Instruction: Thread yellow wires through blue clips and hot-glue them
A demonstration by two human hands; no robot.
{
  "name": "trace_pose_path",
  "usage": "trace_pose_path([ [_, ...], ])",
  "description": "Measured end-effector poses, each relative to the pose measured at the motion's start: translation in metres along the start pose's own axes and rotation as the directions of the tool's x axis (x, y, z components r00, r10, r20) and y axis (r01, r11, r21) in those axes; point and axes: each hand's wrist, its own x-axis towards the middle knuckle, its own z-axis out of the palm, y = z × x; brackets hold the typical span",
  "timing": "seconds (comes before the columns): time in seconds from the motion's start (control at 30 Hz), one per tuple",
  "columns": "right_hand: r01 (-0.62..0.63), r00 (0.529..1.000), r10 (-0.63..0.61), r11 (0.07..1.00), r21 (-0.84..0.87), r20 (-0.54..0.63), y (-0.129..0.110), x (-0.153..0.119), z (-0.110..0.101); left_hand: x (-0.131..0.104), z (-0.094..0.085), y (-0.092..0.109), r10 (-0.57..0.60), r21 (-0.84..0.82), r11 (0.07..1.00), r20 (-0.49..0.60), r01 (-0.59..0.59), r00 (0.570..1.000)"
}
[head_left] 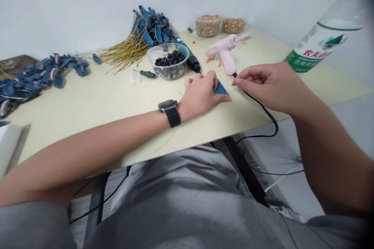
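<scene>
Thumb and fingers of the left hand (201, 91) were half curled and had hold of a small blue piece (221, 88) against the tabletop (131, 95), apparently so the flat surface could help steady it. The right hand (269, 85) hovered just beside, thumb and forefinger almost meeting near the black cord (277, 126); whether they pinched anything could not be told. A pink glue gun (224, 52) stood beyond them on orange legs (209, 59), likely to hold its body up, its grip toward the person within reach. A clear tub (169, 72) of black parts (172, 58) stood near the left hand, while bunched blue pieces (156, 29) with yellow wires (128, 51) lay farther back, seemingly out of the way
</scene>
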Motion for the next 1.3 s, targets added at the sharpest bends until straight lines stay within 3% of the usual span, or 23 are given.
trace_pose_path([
  [0.93, -0.041, 0.999, 0.041, 0.999, -0.023, 0.023, -0.005, -0.002, -0.001, 0.005, 0.001, 0.002, 0.027, 0.089, 0.996, -0.055, -0.022, 0.998],
  [1.03, -0.055, 0.998, 0.056, 0.998, -0.04, 0.027, -0.009, -0.004, -0.003, 0.002, -0.009, 0.006, 0.02, 0.062, 0.998, -0.073, -0.015, 0.997],
  [1.13, -0.012, 0.999, 0.014, 0.999, -0.047, 0.04, -0.01, -0.01, -0.002, -0.005, -0.033, 0.009, 0.005, 0.03, 1.0, -0.116, -0.002, 0.993],
  [1.23, 0.096, 0.984, -0.089, 0.995, -0.038, 0.151, -0.013, -0.02, 0.005, -0.015, -0.064, 0.003, -0.009, 0.026, 1.0, -0.221, 0.015, 0.975],
  [1.3, 0.205, 0.942, -0.189, 0.978, -0.029, 0.276, -0.02, -0.027, 0.013, -0.022, -0.083, -0.007, -0.012, 0.027, 0.999, -0.298, 0.021, 0.954],
])
